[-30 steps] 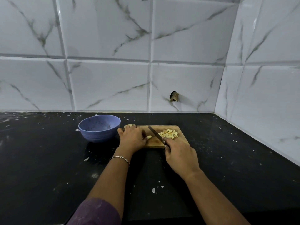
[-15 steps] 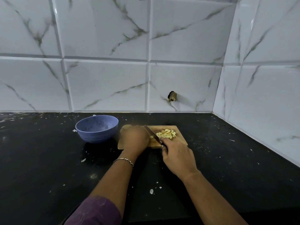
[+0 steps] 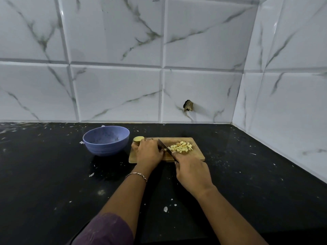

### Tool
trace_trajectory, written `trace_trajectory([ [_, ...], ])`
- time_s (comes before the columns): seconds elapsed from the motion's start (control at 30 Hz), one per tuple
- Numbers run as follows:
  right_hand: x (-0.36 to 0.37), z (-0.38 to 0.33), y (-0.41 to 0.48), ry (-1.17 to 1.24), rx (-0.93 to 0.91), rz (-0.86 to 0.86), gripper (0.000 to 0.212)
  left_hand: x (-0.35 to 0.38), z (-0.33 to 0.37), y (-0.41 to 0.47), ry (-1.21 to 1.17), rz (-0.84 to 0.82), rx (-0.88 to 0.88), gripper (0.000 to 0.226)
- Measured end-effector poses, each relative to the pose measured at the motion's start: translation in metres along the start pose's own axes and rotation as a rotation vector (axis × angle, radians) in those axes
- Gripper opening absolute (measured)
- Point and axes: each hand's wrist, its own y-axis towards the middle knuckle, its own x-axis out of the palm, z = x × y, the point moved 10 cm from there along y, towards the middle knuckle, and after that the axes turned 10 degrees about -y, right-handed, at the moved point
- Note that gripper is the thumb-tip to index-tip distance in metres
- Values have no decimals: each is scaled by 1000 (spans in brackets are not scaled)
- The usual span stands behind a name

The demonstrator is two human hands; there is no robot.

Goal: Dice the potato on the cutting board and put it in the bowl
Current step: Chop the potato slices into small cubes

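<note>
1. The cutting board is a small wooden rectangle with rounded corners. A loose heap of pale yellow potato dice lies on its right half.
2. The uncut potato sits at the board's far left corner. Its rounded, tan-skinned end shows past my fingers, and the rest is hidden.
3. The bowl is round, matt blue-violet plastic with faint ribs low on its wall. It stands just left of the board, and no dice show inside it.
4. My left grip lies knuckles-up over the potato with the fingers curled down onto it. A thin metal bracelet circles that wrist, and a purple sleeve covers the upper arm.
5. My right grip is closed round the handle of the knife. The dark blade slants away to the left, between my left fingers and the dice.
6. The worktop is glossy black stone flecked with white scraps. White, grey-veined tiles meet in a corner on the right.
</note>
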Motion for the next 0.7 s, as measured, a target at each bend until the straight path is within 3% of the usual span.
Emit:
trace_trajectory([
  [0.37,-3,2,1,-114,-27,17,41,4,10,-3,-78,-23,38,19],
  [0.7,-9,9,0,33,46,78,40,-16,-2,-3,-70,-57,-43,28],
])
